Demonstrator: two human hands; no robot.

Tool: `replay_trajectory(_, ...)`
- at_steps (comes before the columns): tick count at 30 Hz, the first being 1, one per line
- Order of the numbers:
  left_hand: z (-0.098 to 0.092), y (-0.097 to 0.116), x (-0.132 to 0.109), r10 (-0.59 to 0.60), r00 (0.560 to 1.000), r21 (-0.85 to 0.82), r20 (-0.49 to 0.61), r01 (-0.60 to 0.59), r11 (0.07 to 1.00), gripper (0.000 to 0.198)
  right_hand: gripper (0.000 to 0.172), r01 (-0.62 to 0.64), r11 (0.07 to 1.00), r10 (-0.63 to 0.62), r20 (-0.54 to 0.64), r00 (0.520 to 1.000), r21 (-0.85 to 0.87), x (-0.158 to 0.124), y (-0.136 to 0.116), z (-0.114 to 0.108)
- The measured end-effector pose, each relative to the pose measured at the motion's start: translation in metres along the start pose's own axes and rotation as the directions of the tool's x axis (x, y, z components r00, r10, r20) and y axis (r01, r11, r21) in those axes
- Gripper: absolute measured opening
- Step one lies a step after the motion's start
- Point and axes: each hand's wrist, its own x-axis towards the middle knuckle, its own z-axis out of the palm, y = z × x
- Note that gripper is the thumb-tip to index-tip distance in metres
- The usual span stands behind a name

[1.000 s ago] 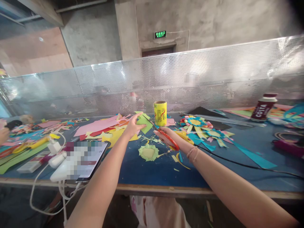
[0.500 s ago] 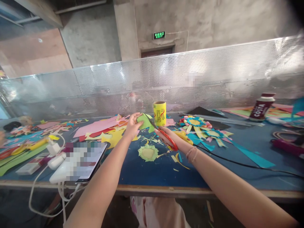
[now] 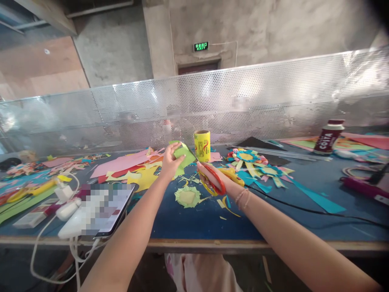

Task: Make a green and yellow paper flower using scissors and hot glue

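The left grip (image 3: pixel 172 161) is closed on a green sheet (image 3: pixel 184 155), thumb on the near face and fingers at its upper left. The right grip (image 3: pixel 214 173) is wrapped round the scissors (image 3: pixel 220 185), with red and yellow handles; their blades point left and reach the sheet's right side. Whether the blades are apart or together is too small to tell. The sheet is held up over the tabletop (image 3: pixel 206 228), between the two grips.

Just beside the sheet, to its right, a yellow roll (image 3: pixel 202 147) stands upright. Below the sheet, nearer the person, a pale green rosette (image 3: pixel 187 197) lies flat, with thin scraps (image 3: pixel 191 178) behind it. A yellow tool (image 3: pixel 233 175), partly hidden by the right grip, trails a black cord (image 3: pixel 291 207) to the right.

Left of the left grip lie yellow paper (image 3: pixel 142 179) and pink paper (image 3: pixel 123 162), and nearer the person a phone (image 3: pixel 119 211), partly blurred, among white cables (image 3: pixel 39 259). To the right are a colourful rosette (image 3: pixel 246 155), a blue strip (image 3: pixel 320 197) and, farther off, an upright bottle (image 3: pixel 329 138). A perforated metal screen (image 3: pixel 225 99) runs along the far side.
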Motion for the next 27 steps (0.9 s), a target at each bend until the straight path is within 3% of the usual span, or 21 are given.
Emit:
replay_trajectory(2,0.001,0.001,0.0,-0.014,1.0,-0.027,0.009,0.014,1.0,0.049,0.045,0.0,0.998,-0.007,0.11,0.994,0.07,-0.003,-0.004,0.0)
replay_trajectory(5,0.002,0.002,-0.001,-0.046,0.996,-0.076,0.074,0.052,0.996,0.052,0.046,0.028,0.994,-0.043,0.147,0.988,0.102,-0.008,-0.01,-0.001)
replay_trajectory(16,0.005,0.004,-0.003,-0.05,0.994,-0.085,0.1,0.059,0.995,0.054,0.044,0.077,0.994,-0.084,0.1,0.991,0.079,-0.007,-0.009,0.003)
replay_trajectory(22,0.007,0.0,-0.003,-0.079,0.996,0.018,-0.047,0.08,0.997,0.061,0.039,0.1,0.994,-0.1,0.013,0.995,-0.05,-0.006,-0.007,0.005)
replay_trajectory(27,0.012,-0.002,-0.003,-0.267,0.959,-0.155,-0.095,0.251,0.955,0.06,0.038,0.068,0.989,-0.074,-0.045,0.996,-0.135,-0.007,-0.009,0.005)
